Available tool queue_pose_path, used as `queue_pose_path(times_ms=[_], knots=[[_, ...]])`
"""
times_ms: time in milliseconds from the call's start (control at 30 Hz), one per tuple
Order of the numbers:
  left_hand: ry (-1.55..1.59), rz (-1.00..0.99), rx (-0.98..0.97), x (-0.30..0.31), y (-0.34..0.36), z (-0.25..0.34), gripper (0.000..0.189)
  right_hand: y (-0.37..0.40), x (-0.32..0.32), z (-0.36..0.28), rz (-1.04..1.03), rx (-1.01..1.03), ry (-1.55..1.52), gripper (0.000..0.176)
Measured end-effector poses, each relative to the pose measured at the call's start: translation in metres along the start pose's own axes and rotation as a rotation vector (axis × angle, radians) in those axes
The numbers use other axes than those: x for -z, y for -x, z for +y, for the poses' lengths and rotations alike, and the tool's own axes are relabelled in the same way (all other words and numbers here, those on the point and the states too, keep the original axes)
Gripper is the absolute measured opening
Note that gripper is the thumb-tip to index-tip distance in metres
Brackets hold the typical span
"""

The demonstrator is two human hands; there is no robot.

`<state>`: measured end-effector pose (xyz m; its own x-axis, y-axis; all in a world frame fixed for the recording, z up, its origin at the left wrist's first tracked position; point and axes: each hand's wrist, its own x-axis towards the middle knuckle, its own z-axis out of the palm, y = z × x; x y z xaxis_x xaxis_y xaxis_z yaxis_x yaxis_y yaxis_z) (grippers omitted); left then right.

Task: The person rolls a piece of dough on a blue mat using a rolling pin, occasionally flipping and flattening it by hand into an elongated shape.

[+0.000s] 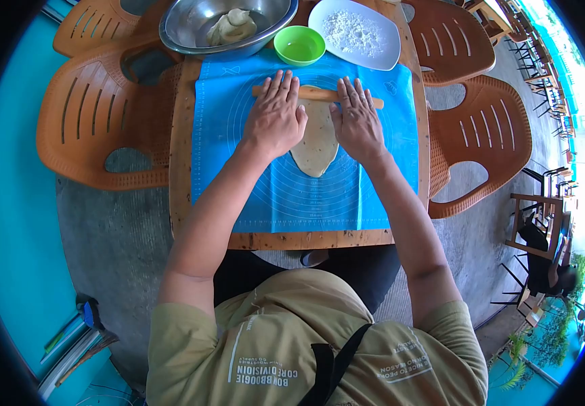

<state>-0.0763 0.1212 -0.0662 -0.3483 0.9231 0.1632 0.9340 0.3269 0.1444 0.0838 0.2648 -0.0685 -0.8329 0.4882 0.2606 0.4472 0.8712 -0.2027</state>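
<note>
A wooden rolling pin (318,94) lies crosswise over the far part of a flattened sheet of dough (315,149). The dough is long, narrows to a rounded point on the near side and rests on a blue silicone mat (238,203) printed with circles and rulers. My left hand (275,120) lies flat over the left part of the pin, fingers stretched forward. Likewise, my right hand (359,125) presses flat on the pin's right part, thumb pointing inward. Neither hand wraps round the pin; both palms cover parts of it.
At the table's far side stand a metal bowl (177,40) with a lump of dough (233,27), a small green bowl (299,46) and a white plate (393,57) of flour (355,32). Brown plastic chairs (93,122) flank the wooden table (306,239). Another person (543,264) is far right.
</note>
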Motion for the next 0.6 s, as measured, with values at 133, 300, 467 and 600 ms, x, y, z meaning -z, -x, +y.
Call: queue_pose_path(times_ms=[133,300,467,600], knots=[[0.020,-0.006,0.015,-0.005,-0.014,-0.004,0.065,-0.015,-0.004,0.006,-0.020,-0.030,0.003,0.061],[-0.059,0.060,0.025,-0.017,-0.019,-0.004,0.073,-0.023,-0.014,0.009,0.013,-0.046,-0.003,0.060],[-0.096,0.088,0.031,-0.021,-0.021,-0.002,0.077,-0.029,-0.018,0.007,0.009,-0.077,0.027,0.060],[-0.028,0.065,0.075,-0.019,-0.025,0.000,0.076,-0.030,-0.017,0.006,-0.008,-0.099,0.025,0.060]])
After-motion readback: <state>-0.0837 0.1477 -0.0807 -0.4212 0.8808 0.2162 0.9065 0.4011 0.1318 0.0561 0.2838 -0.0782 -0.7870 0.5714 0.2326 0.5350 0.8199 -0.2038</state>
